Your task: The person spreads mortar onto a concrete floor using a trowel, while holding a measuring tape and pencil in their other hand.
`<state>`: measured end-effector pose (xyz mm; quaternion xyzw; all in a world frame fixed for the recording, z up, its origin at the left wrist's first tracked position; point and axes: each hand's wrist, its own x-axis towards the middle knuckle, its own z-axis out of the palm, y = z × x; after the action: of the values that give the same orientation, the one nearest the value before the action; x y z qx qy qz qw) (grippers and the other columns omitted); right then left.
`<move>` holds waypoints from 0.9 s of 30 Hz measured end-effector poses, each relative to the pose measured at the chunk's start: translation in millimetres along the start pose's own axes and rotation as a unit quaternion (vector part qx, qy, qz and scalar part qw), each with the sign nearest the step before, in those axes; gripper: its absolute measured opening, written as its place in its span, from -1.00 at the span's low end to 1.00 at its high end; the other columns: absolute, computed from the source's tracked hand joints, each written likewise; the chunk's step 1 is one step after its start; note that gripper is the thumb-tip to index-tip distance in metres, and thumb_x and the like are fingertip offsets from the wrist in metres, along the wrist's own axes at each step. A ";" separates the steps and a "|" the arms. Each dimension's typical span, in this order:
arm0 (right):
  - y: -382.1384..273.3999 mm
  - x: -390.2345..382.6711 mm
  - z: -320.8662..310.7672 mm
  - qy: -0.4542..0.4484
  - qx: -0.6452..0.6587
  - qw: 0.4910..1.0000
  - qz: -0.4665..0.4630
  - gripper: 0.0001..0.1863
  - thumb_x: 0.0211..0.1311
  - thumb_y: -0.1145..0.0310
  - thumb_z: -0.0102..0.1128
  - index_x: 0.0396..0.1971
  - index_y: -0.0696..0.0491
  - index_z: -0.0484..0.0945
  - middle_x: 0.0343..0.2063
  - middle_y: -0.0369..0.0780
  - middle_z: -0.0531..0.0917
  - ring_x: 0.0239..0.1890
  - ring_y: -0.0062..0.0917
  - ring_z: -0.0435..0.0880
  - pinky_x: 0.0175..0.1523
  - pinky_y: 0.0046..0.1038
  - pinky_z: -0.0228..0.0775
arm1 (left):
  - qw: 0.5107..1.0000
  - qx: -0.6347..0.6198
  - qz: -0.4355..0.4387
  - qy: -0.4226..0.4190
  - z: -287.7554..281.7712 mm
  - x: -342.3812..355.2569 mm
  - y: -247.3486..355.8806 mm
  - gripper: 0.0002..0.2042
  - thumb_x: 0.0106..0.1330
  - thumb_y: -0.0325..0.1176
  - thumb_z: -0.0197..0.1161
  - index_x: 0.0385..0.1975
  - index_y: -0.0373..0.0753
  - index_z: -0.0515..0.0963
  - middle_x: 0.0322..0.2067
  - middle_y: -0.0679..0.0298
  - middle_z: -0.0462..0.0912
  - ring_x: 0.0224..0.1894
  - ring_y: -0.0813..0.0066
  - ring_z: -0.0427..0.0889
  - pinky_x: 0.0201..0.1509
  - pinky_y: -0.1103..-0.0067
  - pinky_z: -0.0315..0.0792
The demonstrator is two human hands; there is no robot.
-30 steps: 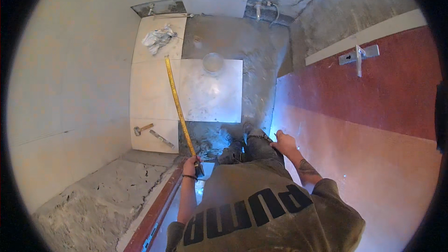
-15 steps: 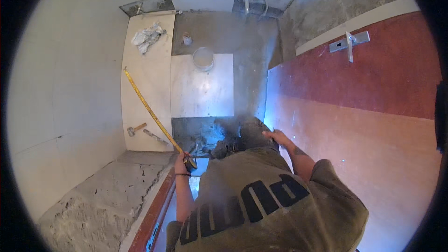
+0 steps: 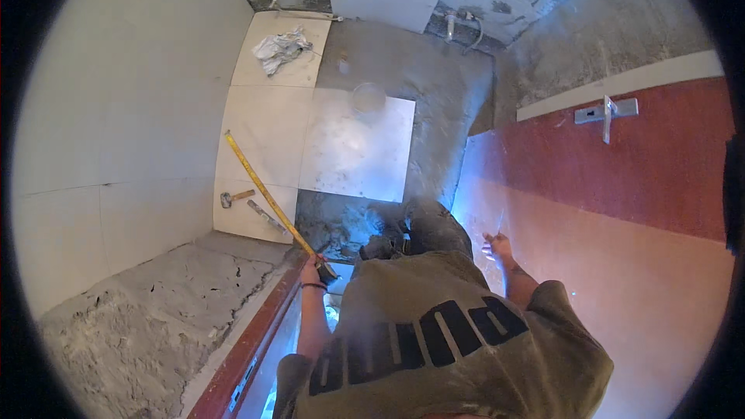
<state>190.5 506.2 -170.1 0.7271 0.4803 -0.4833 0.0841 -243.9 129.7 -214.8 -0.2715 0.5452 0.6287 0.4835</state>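
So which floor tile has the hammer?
Near tile of the left column, closest to the left hand; the hammer lies only there, while the far tile bears cloth.

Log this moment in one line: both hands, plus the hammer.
left hand: gripping extended tape measure | right hand: near door, grip unclear | hammer: lying on tile

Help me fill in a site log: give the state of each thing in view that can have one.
Tape measure: pulled out, held in the left hand
Right hand: beside the body; whether it holds anything is unclear
Door: open
Cloth: crumpled
Hammer: lying on a pale tile
Bar-shaped tool: lying beside the hammer
Round container: upright, contents unclear
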 end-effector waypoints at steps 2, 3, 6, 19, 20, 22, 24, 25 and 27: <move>-22.9 25.7 17.8 -0.002 0.000 1.000 -0.028 -0.40 0.26 -0.16 -0.05 -0.19 0.18 0.45 -0.35 -0.05 0.62 -0.40 -0.29 0.66 -0.39 -0.26 0.51 | 0.999 0.022 0.017 0.019 1.6 -3.1 -4.6 -0.76 0.34 -0.19 0.01 -0.43 -0.22 0.47 -0.54 0.26 0.52 -0.49 0.42 0.51 -0.36 0.50 0.42; -39.5 43.8 37.0 0.003 -0.029 0.997 -0.073 -0.41 0.25 -0.15 -0.04 -0.20 0.18 0.47 -0.39 -0.06 0.61 -0.44 -0.31 0.65 -0.43 -0.28 0.49 | 0.998 0.061 0.034 0.005 2.8 -4.3 -7.5 -0.75 0.33 -0.17 0.03 -0.42 -0.22 0.47 -0.54 0.27 0.53 -0.48 0.44 0.51 -0.35 0.50 0.42; -102.0 110.8 122.6 0.003 -0.196 0.945 -0.262 -0.44 0.24 -0.10 0.02 -0.25 0.20 0.50 -0.54 -0.09 0.58 -0.57 -0.36 0.61 -0.54 -0.34 0.44 | 0.995 0.055 0.024 0.081 3.0 -7.0 -25.1 -0.73 0.36 -0.16 0.02 -0.41 -0.24 0.50 -0.50 0.27 0.54 -0.48 0.50 0.49 -0.38 0.56 0.39; -297.7 364.3 424.1 -0.061 -0.043 0.958 -0.278 -0.44 0.11 -0.17 0.18 -0.50 0.11 0.35 -0.73 -0.25 0.46 -0.74 -0.50 0.50 -0.65 -0.47 0.35 | 0.982 0.022 -0.031 0.185 -7.6 28.9 -131.8 -0.75 0.32 -0.16 0.09 -0.40 -0.24 0.49 -0.46 0.31 0.51 -0.41 0.53 0.48 -0.29 0.57 0.39; -309.8 383.4 427.9 -0.008 -0.052 0.974 -0.220 -0.44 0.08 -0.15 0.22 -0.46 0.12 0.34 -0.69 -0.23 0.46 -0.69 -0.48 0.50 -0.60 -0.40 0.39 | 0.980 0.035 -0.029 0.193 -13.0 33.9 -144.7 -0.75 0.32 -0.16 0.08 -0.40 -0.24 0.49 -0.46 0.31 0.51 -0.40 0.53 0.48 -0.29 0.57 0.39; -337.9 426.0 434.5 0.043 0.025 0.985 -0.166 -0.42 0.01 -0.12 0.29 -0.39 0.13 0.33 -0.61 -0.21 0.46 -0.58 -0.43 0.51 -0.51 -0.28 0.47 | 0.969 0.125 -0.017 0.210 -28.7 49.7 -170.0 -0.75 0.33 -0.17 0.07 -0.42 -0.24 0.49 -0.46 0.30 0.53 -0.41 0.54 0.49 -0.30 0.56 0.39; -358.3 462.4 444.2 0.054 0.129 0.981 -0.132 -0.37 -0.05 -0.09 0.37 -0.32 0.15 0.31 -0.52 -0.18 0.45 -0.48 -0.38 0.51 -0.42 -0.15 0.55 | 0.970 0.044 -0.023 0.237 -40.1 59.9 -197.6 -0.74 0.33 -0.17 0.06 -0.43 -0.24 0.50 -0.50 0.29 0.53 -0.44 0.52 0.50 -0.31 0.55 0.40; -362.8 476.3 449.0 0.041 0.185 0.971 -0.147 -0.37 -0.04 -0.08 0.37 -0.28 0.17 0.33 -0.45 -0.13 0.48 -0.36 -0.31 0.54 -0.35 -0.10 0.55 | 0.962 0.023 -0.045 0.267 -45.9 67.4 -208.6 -0.73 0.34 -0.16 0.06 -0.43 -0.24 0.51 -0.54 0.28 0.53 -0.45 0.50 0.50 -0.31 0.54 0.40; -370.0 498.8 453.8 -0.050 0.252 0.959 -0.123 -0.44 0.04 0.07 0.32 -0.16 0.20 0.34 -0.36 -0.09 0.52 -0.29 -0.31 0.58 -0.33 -0.19 0.57 | 0.960 0.017 -0.039 0.275 -52.9 81.4 -228.9 -0.73 0.34 -0.16 0.06 -0.43 -0.24 0.50 -0.54 0.27 0.53 -0.46 0.50 0.50 -0.31 0.55 0.41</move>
<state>-344.6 742.0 -669.8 0.6353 0.4234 -0.6309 -0.1382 -78.1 90.8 -396.0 -0.4471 0.6566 0.5012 0.3432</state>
